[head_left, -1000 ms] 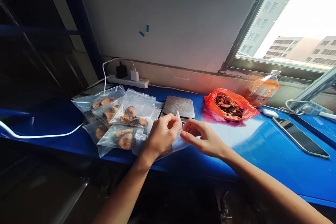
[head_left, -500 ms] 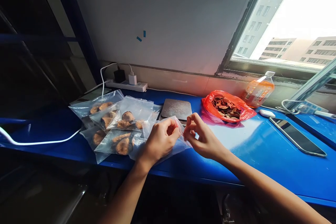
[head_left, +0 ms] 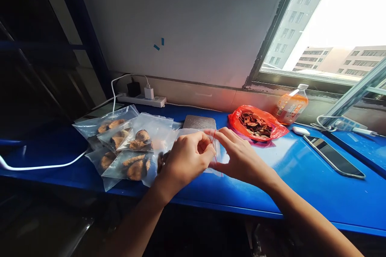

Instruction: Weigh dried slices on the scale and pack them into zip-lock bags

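A clear zip-lock bag with a red line along its mouth is between my hands, above the table's front part. My left hand is closed, thumb and forefinger pinching the bag near the red line. My right hand grips the mouth end, thumb low and forefinger high with a gap between. Dark brown pieces show in the bag beside my left wrist, partly hidden. Left of it lie several filled clear bags holding brown dried slices. Behind my hands sits a flat grey scale, partly covered.
A red plastic bag of dried slices stands open at right, with an orange drink bottle behind. A phone and white case lie farther right. A power strip and white cable are at left.
My right hand has moved in against the bag's mouth, its fingers now spanning the red line. The bag has turned more upright toward me. The view has shifted slightly right.
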Available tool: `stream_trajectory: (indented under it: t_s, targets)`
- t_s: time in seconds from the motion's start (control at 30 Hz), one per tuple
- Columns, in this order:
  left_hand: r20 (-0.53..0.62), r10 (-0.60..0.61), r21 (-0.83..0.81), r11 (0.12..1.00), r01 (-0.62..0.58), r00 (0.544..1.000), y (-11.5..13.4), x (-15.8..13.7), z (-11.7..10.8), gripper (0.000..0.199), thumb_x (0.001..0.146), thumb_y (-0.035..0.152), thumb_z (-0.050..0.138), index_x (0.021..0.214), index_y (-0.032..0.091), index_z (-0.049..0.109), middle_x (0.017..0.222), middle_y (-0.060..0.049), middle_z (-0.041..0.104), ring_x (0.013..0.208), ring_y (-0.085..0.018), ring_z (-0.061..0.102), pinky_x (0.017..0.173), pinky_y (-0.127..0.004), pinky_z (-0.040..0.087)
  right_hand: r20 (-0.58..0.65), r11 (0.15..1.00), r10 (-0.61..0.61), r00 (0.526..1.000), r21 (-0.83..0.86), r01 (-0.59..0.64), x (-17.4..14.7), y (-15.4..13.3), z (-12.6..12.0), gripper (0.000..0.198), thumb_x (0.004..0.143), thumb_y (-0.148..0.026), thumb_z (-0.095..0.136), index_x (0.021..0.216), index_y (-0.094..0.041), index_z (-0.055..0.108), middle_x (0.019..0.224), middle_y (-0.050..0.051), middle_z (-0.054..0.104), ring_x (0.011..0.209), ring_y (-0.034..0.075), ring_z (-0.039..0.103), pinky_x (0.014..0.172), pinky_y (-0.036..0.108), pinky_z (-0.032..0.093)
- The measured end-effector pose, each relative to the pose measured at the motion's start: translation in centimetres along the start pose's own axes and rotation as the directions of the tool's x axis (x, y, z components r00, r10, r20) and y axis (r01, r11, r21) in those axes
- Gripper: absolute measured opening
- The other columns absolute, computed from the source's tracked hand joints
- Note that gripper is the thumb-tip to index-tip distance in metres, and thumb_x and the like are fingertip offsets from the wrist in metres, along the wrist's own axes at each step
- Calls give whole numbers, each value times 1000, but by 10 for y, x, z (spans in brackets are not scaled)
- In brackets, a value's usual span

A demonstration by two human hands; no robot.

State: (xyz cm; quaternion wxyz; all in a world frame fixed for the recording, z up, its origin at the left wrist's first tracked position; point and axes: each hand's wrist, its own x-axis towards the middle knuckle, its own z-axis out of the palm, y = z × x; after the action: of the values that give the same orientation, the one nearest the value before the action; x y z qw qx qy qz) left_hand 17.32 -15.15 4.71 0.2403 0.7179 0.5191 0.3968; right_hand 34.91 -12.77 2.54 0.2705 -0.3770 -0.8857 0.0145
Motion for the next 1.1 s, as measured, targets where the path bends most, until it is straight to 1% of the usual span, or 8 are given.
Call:
stream_trajectory:
  t_s: [0.1, 0.2, 0.33, 0.43, 0.53, 0.7, 0.87, 1.1]
  targets:
    - [-28, 200, 144, 970, -194, 979, 3, 3, -7, 11, 81, 30, 58, 82, 20, 62, 85, -5, 66, 82, -22, 62, 75, -34, 50, 21, 1000, -23, 1000, 6, 22, -5, 3, -8, 86, 72, -43, 75, 143, -28, 29, 136, 16, 40, 120, 31, 49, 89, 50, 51]
    - [88, 462, 249, 848, -468, 883, 4, 3, -14, 60, 70, 45, 74, 123, 25, 54, 139, -12, 47, 128, -36, 42, 104, -54, 36, 2, 996, -39, 999, 74, 39, -8, 8, -20, 92, 69, -51, 75, 142, -29, 25, 145, 16, 27, 133, 34, 36, 97, 51, 47]
    - [272, 576, 129, 772, -623, 771, 6, 10, -15, 80, 69, 43, 77, 137, 35, 36, 145, -10, 43, 127, -36, 46, 103, -58, 36, -143, 930, 6, 990, 364, 47, -5, 10, -31, 74, 65, -59, 75, 125, -27, 44, 132, 13, 42, 128, 32, 42, 100, 47, 45]
    - [124, 532, -103, 846, -522, 837, 7, 28, -10, 71, 73, 35, 76, 133, 32, 37, 120, -7, 61, 102, -27, 63, 88, -43, 51, -342, 660, 351, 872, 751, 29, 4, 15, -27, 38, 83, -59, 55, 103, -28, 48, 103, 4, 58, 96, 22, 62, 82, 40, 53]
    - [-187, 398, -376, 816, -439, 898, 7, 58, -1, 65, 71, 44, 78, 122, 27, 42, 106, -6, 63, 97, -24, 65, 84, -38, 53, -264, 311, 694, 669, 949, 52, 14, 23, -15, 33, 86, -58, 49, 90, -26, 48, 78, -1, 60, 71, 16, 62, 68, 34, 54]
    - [-498, 205, -573, 651, -498, 842, 10, 102, 13, 61, 72, 57, 73, 114, 24, 43, 110, -6, 58, 103, -22, 61, 92, -38, 49, 303, -213, 512, 803, 951, -223, 22, 20, -3, 57, 79, -70, 45, 103, -21, 58, 86, 8, 68, 74, 24, 66, 61, 38, 54]
    - [-376, 365, -389, 772, -502, 852, -1, 103, 5, 51, 66, 61, 74, 88, 18, 57, 130, -13, 51, 118, -28, 54, 88, -37, 51, 170, -115, 658, 734, 985, -125, 19, 25, -17, 27, 77, -37, 62, 102, -27, 62, 94, 3, 68, 70, 17, 63, 53, 29, 52]
    - [-79, 770, 111, 638, -762, 633, -9, 98, -27, 27, 82, 44, 68, 73, 18, 65, 85, -5, 69, 95, -21, 60, 91, -37, 45, 87, -37, 759, 646, 995, -91, 17, 50, -28, 24, 75, -33, 61, 98, -27, 64, 95, 6, 67, 76, 21, 63, 57, 34, 53]
